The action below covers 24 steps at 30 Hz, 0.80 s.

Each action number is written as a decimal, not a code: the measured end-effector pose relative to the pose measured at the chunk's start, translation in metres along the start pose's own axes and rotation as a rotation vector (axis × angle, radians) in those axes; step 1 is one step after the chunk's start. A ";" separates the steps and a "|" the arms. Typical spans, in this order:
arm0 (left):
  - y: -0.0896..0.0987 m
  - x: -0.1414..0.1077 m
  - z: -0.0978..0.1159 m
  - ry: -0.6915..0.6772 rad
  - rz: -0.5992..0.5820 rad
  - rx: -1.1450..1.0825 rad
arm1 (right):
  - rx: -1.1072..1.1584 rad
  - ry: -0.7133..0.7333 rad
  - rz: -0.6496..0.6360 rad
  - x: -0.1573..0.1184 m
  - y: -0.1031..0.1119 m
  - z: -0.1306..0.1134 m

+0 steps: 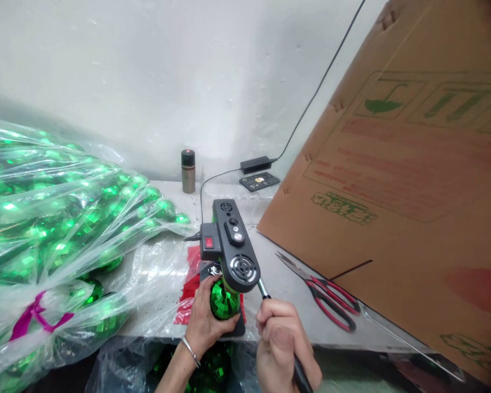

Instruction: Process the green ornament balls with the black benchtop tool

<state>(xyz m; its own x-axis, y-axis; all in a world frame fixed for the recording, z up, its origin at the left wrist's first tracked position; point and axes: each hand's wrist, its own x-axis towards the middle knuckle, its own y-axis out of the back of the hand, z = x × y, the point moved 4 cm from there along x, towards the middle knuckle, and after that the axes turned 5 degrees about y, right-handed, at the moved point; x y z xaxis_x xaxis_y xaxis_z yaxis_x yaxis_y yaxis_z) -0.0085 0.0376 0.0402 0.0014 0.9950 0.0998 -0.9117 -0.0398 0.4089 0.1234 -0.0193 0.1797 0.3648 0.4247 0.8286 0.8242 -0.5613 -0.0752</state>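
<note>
A shiny green faceted ball (225,299) is held by my left hand (207,319), its fingers and thumb curved round the sides. The ball sits under the front end of a black machine (234,240) with two round grilles and a small box with a red switch (209,242). My right hand (285,341) is closed round the black handle (301,375) of a metal rod that reaches to the machine's front. Red cloth (185,299) lies beneath the machine.
Plastic bags of green balls (61,207) fill the left. Red-and-black scissors (331,297) and a thin metal rod lie right, beside a large cardboard box (401,180). Behind stand a bottle (188,172), a black adapter (256,164) with its cable and a phone (259,182).
</note>
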 end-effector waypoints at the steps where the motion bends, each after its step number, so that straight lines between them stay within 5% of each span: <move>1: 0.000 0.000 0.000 0.008 -0.001 -0.008 | 0.006 0.002 -0.006 0.000 0.000 0.000; 24: -0.002 0.000 0.000 0.028 0.017 -0.037 | 0.040 0.008 -0.047 -0.011 0.005 0.011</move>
<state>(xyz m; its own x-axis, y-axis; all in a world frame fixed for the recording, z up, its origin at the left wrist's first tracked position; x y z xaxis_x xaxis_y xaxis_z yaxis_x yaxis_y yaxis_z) -0.0071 0.0376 0.0395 -0.0248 0.9964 0.0806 -0.9263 -0.0533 0.3731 0.1278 -0.0189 0.1645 0.3223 0.4441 0.8360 0.8571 -0.5118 -0.0585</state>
